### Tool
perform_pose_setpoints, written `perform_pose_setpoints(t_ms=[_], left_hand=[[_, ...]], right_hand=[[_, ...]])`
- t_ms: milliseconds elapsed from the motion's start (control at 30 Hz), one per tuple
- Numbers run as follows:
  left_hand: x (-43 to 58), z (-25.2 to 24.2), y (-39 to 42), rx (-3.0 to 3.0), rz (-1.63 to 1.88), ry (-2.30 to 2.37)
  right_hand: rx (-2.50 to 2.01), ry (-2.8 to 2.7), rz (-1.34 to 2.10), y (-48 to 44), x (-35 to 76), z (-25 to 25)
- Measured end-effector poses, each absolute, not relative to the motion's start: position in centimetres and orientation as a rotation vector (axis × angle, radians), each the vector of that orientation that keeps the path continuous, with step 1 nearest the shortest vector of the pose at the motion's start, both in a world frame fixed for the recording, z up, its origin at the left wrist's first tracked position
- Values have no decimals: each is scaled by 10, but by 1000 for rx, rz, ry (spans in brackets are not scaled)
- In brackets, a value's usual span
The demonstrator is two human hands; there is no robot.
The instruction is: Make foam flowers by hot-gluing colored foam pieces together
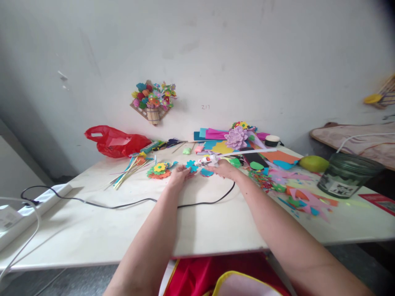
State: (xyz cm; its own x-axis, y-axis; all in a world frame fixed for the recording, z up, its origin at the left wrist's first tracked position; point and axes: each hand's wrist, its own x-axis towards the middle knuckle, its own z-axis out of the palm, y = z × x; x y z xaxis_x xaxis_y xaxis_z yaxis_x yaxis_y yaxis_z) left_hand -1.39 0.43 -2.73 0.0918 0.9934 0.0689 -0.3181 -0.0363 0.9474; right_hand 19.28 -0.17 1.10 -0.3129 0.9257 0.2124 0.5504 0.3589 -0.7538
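Observation:
My left hand [180, 174] rests on the white table [197, 230], fingers closed around a small teal foam flower [191, 165]. My right hand [224, 167] grips a white glue gun [207, 160] whose nozzle points left at that flower. A black cord [129, 204] runs from the gun across the table to a white power strip [40, 201]. A teal foam piece [206, 172] lies between my hands. Left of them sits a finished foam flower cluster [159, 169] in orange, yellow and green.
Foam sheets and a purple flower [236, 137] are piled at the back, scraps [304, 199] at right beside a green jar [347, 174] and a yellow-green fruit [313, 163]. A red bag [115, 142] and sticks [129, 170] lie at left. A flower basket [153, 100] hangs on the wall.

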Motion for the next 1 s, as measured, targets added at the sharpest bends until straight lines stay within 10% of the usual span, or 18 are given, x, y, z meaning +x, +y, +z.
perform_pose_setpoints(t_ms=[1000], left_hand=[[-16, -31, 9, 1057, 1309, 860]], right_hand=[[-1318, -2017, 729, -2, 195, 12]])
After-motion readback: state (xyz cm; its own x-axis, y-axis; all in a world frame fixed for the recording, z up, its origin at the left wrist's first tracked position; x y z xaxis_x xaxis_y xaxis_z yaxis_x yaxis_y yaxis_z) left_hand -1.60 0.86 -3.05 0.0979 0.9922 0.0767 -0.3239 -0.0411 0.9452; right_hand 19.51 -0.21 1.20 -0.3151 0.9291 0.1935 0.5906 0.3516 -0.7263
